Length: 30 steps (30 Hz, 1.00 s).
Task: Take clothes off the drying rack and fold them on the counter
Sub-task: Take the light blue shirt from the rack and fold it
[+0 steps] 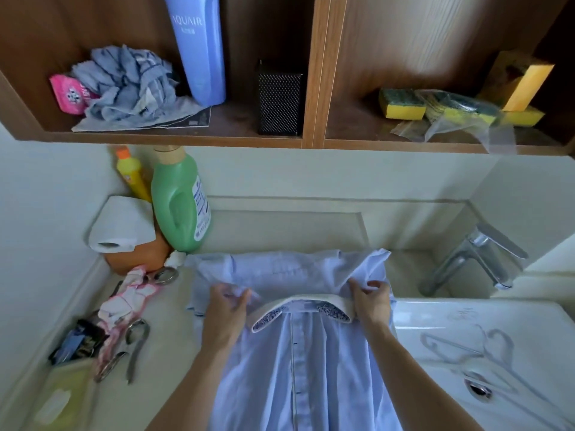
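Both hands hold a light blue shirt (298, 368) on the counter (174, 309).
The shirt lies with its buttons up and its collar on the far side; the left hand (228, 303) pinches the fabric beside the collar; the right hand (370, 298) grips the other shoulder; to the right is a sink (466, 309) with a clear hanger (466, 349) inside; behind stands a green bottle (177, 200).

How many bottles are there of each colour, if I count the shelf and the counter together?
Blue bottle: 1
Green bottle: 1
Yellow bottle: 1
Total: 3
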{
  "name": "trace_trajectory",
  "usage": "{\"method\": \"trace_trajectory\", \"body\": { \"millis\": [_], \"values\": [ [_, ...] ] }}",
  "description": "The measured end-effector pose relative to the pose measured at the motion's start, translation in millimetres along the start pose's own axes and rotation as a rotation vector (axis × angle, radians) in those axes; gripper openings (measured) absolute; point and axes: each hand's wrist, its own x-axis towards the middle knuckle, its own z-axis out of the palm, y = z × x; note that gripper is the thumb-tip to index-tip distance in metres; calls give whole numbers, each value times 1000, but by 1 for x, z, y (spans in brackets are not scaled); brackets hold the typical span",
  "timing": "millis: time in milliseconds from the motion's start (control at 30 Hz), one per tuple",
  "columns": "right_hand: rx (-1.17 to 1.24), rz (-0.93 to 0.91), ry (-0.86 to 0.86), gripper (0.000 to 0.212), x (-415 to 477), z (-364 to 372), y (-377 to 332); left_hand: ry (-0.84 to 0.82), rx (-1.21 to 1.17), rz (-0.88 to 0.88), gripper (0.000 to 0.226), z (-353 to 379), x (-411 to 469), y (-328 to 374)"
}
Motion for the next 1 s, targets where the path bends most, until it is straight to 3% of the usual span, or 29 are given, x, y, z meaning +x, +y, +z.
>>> {"method": "trace_trajectory", "body": {
  "millis": [67, 133, 167, 267, 400, 467, 600, 667, 833, 933, 1000],
  "values": [
    [-11, 7, 4, 47, 8, 0, -4, 124, -84, -112, 44, -6, 23, -5],
    [-17, -25, 3, 53, 18, -1, -8, 128, -81, -211, 84, -11, 48, -22],
    [-36, -42, 1, 55, 24, -3, -10, 114, -87, -246, 92, -14, 56, -24],
    [-151, -64, -19, 56, 46, -6, -21, 148, -162, -356, 74, -20, 69, -13],
    [-392, -108, -216, 33, 68, -4, -35, 114, -81, -301, 28, -28, 80, -4],
    [-368, -118, -231, 32, 72, -5, -37, 122, -81, -303, 17, -31, 85, -12],
    [-172, 29, -44, 32, 86, -15, -31, 89, -337, -516, 13, -33, 80, -29],
    [-169, 130, -56, 42, 92, -16, -31, 61, -417, -589, 15, -31, 73, -31],
    [-188, 145, -210, 32, 102, -12, -37, 58, -429, -597, 23, -30, 73, -33],
    [-112, 68, -66, 32, 105, -28, -33, 80, -455, -601, 19, -31, 70, -33],
    [18, 136, 40, 32, 107, -44, -22, 86, -455, -607, 18, -32, 69, -33]
  ]
}}
